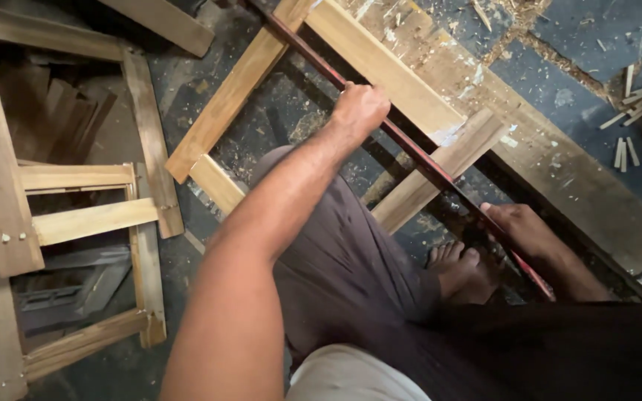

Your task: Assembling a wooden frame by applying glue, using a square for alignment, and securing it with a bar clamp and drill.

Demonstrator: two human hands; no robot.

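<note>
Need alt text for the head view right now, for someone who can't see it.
Both hands grip a long dark red bar lying across a wooden frame on the floor: left hand farther up, right hand nearer. A bare foot rests beside it.

No packages, labels, signs or screens in view.
</note>
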